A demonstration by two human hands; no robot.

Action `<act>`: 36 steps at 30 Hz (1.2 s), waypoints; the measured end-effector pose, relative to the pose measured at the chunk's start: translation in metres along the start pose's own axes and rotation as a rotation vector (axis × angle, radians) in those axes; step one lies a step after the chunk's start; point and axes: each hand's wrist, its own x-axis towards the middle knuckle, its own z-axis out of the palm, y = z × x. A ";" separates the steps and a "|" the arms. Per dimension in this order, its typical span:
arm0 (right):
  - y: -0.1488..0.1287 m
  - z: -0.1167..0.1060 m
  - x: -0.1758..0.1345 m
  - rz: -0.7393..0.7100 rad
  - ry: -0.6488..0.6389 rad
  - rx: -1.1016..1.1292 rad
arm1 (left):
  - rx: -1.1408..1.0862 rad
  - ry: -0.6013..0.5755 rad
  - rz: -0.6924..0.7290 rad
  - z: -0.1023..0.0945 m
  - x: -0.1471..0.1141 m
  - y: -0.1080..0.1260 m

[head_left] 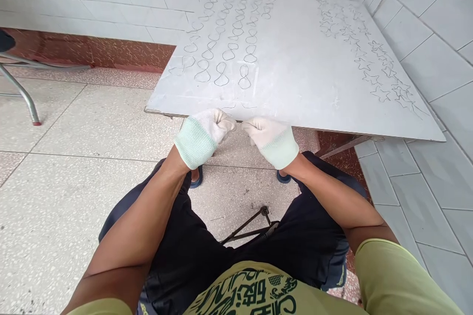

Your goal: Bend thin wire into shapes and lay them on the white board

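My left hand [218, 125], in a white glove with a pale green cuff, is closed in a pinch at the front edge of the white board [295, 83]. Opposite it, almost touching, my right hand [262, 130] in a matching glove pinches too. A thin dark wire [248, 107] shows as short curved ends just above the fingers; the part between the fingertips is hidden. Beyond my hands lie rows of wire figure-eights [244, 77], several of them, on the board's left half. Several star-shaped wire outlines [380, 92] lie along the right side, some overlapping.
Tiled walls [424, 0] border the board at the back and right. At far left stands a chair with a metal leg [27, 101] on the speckled floor [74, 197]. A dark metal frame [254, 221] shows between my legs.
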 end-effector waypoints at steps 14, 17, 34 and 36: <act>0.013 0.000 -0.002 -0.207 0.114 -0.243 | 0.062 0.067 -0.042 0.012 -0.007 0.002; 0.018 0.001 0.002 -0.232 0.116 -0.267 | 0.050 0.068 -0.100 0.014 -0.008 0.007; 0.037 0.007 0.005 -0.441 0.309 -0.609 | 0.084 0.091 -0.085 0.025 -0.008 0.006; 0.035 0.010 0.005 -0.428 0.317 -0.593 | 0.118 0.125 -0.059 0.028 -0.009 0.005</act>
